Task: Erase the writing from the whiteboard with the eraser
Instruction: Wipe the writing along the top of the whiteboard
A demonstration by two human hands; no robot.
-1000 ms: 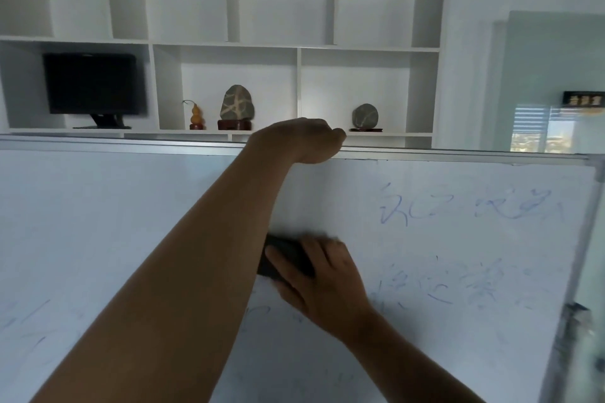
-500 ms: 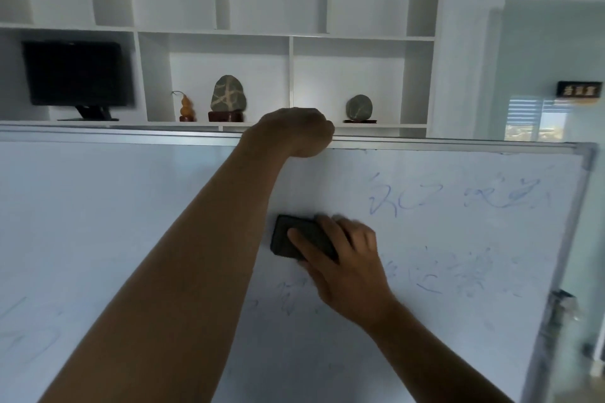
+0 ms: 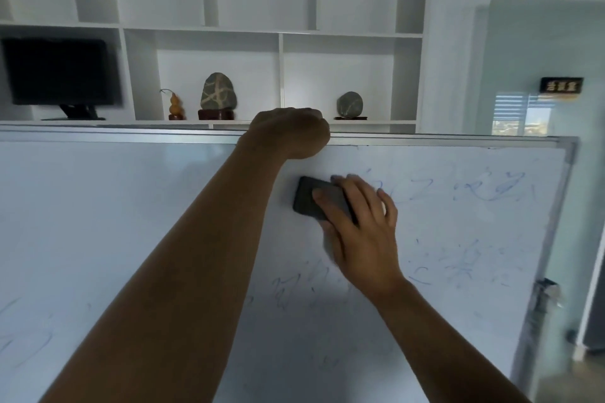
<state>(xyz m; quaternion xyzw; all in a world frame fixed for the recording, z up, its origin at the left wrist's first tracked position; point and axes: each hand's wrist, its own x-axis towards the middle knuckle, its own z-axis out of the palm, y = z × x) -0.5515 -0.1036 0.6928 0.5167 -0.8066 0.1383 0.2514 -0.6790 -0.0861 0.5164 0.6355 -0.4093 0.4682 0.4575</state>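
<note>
Dark grey and block-shaped, the felt eraser (image 3: 314,198) lies flat against the white aluminium-framed whiteboard (image 3: 131,222), pressed there by the right hand (image 3: 360,232). Its fingers (image 3: 357,193) are curled over the eraser's top edge and the thumb lies across its near face, a grip that, I judge, lets the palm push the pad hard into the surface. The left hand (image 3: 291,134) is hooked over the board's top rail just above those fingers, likely to steady the board against the push.

Faint blue marker writing (image 3: 491,193) lies to the right of the fingers and more below them (smeared, none of it legible), so much wiping seems left.

The left hand's fingertips go behind the rail, so how tightly they close is hidden, though the knuckles look curled round it. The eraser's right half is covered by the hand, and the board's lower edge is cut off.
</note>
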